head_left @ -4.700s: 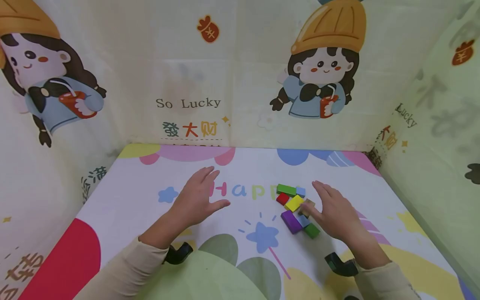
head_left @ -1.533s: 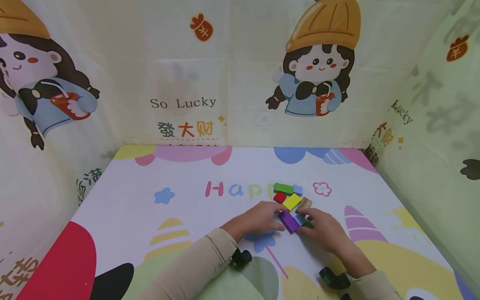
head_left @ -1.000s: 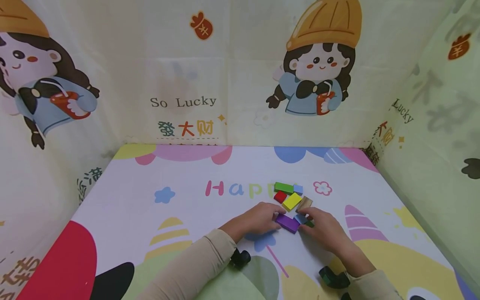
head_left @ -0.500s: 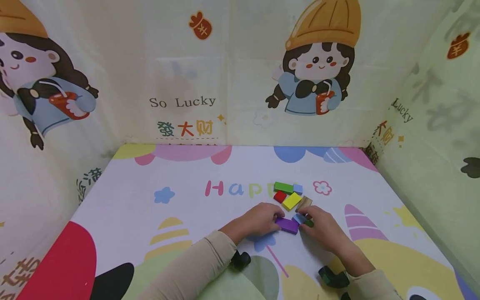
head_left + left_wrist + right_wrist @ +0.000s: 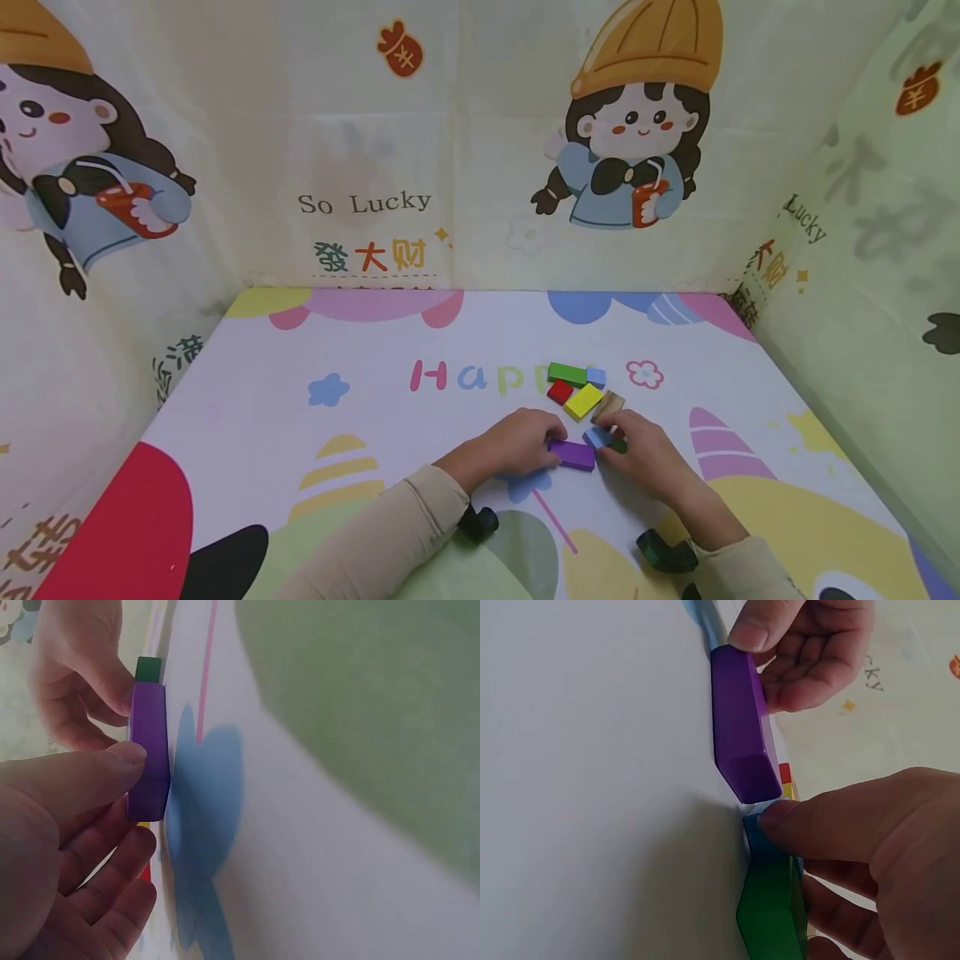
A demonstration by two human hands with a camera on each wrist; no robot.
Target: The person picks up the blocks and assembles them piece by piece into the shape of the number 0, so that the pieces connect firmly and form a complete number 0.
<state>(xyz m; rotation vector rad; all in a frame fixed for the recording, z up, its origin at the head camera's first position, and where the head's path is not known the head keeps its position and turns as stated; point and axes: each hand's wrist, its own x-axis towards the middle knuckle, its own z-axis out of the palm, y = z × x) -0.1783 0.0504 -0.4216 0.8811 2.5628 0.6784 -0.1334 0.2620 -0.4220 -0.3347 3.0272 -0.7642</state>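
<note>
My left hand (image 5: 517, 440) pinches the left end of a purple block (image 5: 572, 455) between thumb and fingers; in the left wrist view the thumb lies on the long face of this purple block (image 5: 150, 761). My right hand (image 5: 651, 457) grips a small blue block (image 5: 596, 438), its thumb pressed on the blue block (image 5: 761, 834) in the right wrist view. A green block (image 5: 769, 907) sits right beside the blue one, partly hidden by the right fingers in the head view. The purple block's right end is close against the blue block.
Just behind the hands lie a yellow block (image 5: 583, 402), a red block (image 5: 560, 392), a long green block (image 5: 567, 375), a light blue block (image 5: 596, 377) and a wood-coloured block (image 5: 609, 405). A printed mat (image 5: 255, 400) covers the table, with patterned cloth walls (image 5: 495, 167) around it.
Both hands came from apart above the mat down to the blocks. The purple block has turned from slanted to nearly crosswise and shifted slightly toward me; the blue block has shifted slightly left.
</note>
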